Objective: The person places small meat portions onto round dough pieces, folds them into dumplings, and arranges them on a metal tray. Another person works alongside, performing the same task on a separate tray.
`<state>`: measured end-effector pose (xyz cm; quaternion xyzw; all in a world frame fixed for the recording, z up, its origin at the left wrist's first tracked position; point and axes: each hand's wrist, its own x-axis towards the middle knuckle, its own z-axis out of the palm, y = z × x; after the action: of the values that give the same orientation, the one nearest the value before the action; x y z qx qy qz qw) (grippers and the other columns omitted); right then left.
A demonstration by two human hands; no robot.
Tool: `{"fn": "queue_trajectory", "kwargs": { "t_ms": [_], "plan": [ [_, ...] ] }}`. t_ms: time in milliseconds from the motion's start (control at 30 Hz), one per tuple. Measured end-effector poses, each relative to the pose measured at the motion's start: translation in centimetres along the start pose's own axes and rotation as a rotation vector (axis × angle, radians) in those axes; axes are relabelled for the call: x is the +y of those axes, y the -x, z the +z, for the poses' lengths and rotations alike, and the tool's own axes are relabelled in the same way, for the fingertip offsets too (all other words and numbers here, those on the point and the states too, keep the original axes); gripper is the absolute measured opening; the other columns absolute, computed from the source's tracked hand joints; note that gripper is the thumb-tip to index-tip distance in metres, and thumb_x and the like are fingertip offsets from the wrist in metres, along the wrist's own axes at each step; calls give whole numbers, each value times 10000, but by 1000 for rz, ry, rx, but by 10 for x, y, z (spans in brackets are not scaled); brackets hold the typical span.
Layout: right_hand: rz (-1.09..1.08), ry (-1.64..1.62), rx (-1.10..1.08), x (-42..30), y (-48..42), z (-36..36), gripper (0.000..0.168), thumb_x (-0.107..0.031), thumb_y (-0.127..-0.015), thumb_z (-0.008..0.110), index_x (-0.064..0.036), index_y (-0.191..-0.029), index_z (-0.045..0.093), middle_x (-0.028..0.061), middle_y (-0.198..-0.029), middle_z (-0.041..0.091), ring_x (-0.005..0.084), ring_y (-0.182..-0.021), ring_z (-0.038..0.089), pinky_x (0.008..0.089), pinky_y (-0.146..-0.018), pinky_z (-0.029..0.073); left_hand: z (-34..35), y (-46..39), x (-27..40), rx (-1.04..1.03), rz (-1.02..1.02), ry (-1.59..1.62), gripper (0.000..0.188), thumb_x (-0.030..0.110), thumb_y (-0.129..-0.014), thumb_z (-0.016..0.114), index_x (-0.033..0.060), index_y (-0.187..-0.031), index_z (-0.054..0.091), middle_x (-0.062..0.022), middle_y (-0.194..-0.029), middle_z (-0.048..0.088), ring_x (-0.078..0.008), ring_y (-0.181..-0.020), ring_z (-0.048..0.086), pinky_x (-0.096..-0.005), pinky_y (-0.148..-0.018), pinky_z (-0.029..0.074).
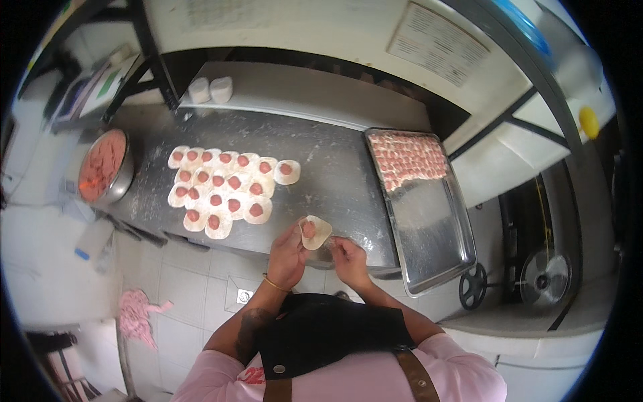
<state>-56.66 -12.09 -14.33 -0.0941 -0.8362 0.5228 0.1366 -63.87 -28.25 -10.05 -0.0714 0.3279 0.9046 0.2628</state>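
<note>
My left hand (289, 255) holds a round dough wrapper (320, 234) with a lump of pink minced meat (308, 229) on its left part. The wrapper lies unfolded, its right side drawn to a blunt corner. Close by that edge is my right hand (350, 260), fingers curled and thumb against them; whether the fingertips touch the dough I cannot tell. To the left, overlapping wrappers (219, 229) cover part of the steel table (321, 151), most topped with a meat lump (256, 209). One topped wrapper (294, 178) sits at the group's right end.
A steel bowl (120, 182) of minced meat stands at the table's left end. On the right, a metal tray (427, 246) holds rows of filled dumplings (409, 156) at its far end. Two white cups (211, 90) stand on the raised back shelf (306, 93). A pink cloth (136, 317) lies on the floor.
</note>
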Motion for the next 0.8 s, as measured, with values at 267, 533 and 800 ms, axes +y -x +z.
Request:
{"fn": "queue_trajectory", "kwargs": {
  "t_ms": [267,533,800],
  "plan": [
    [-18,-451,90,-47,-7,-50,269,-88,-999,615,-38,-1257,672,-31,-824,613,46,-691,505,218,-614,435,72,11,-43,-33,271,-277,245,88,-999,614,-20,-1216,648,-95,-1195,667,-108,-948,620,-245,-797,508],
    [151,-758,0,-26,12,-143,214,-32,-971,629,16,-1176,664,51,-918,694,85,-734,589,262,-635,501,124,44,-112,-51,452,-374,160,54,-975,636,14,-1122,685,-86,-1085,693,-118,-905,624,-260,-729,512],
    [-73,-812,68,-36,60,-199,277,-8,-951,634,35,-1225,626,108,-1046,680,148,-868,663,289,-765,543,187,84,-128,-115,336,-253,171,38,-956,649,32,-1127,662,-87,-1162,672,-208,-1069,639,-369,-923,533]
  ]
}}
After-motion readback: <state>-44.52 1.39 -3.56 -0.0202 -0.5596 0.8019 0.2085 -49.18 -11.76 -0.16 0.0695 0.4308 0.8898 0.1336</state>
